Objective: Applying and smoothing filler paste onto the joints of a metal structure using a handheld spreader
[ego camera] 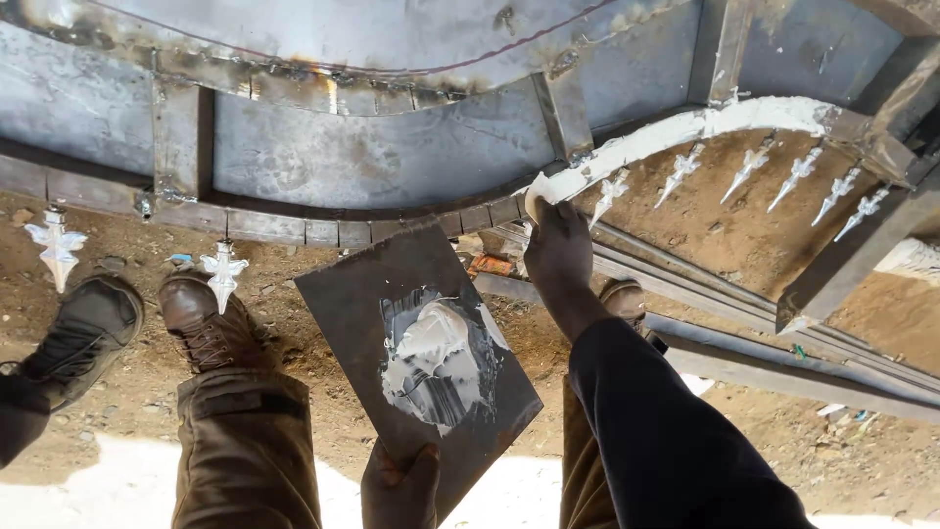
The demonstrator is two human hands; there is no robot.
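1. The left hand (399, 482) grips the lower corner of a flat metal board (416, 367), thumb on top, holding it tilted out in front of the knees.
2. A blob of white filler (431, 353) sits smeared in the middle of that board.
3. A brown boot (208, 321) stands on the dirt just left of the board; a black boot (83, 333) is further left.
4. The right hand (556, 250), arm in a dark sleeve, is closed around a small scraper (534, 201) and presses it against the curved bar of the metal gate (392, 147).
5. White filler coats that curved bar (705, 122) to the right, above a row of pointed spikes (749, 167).
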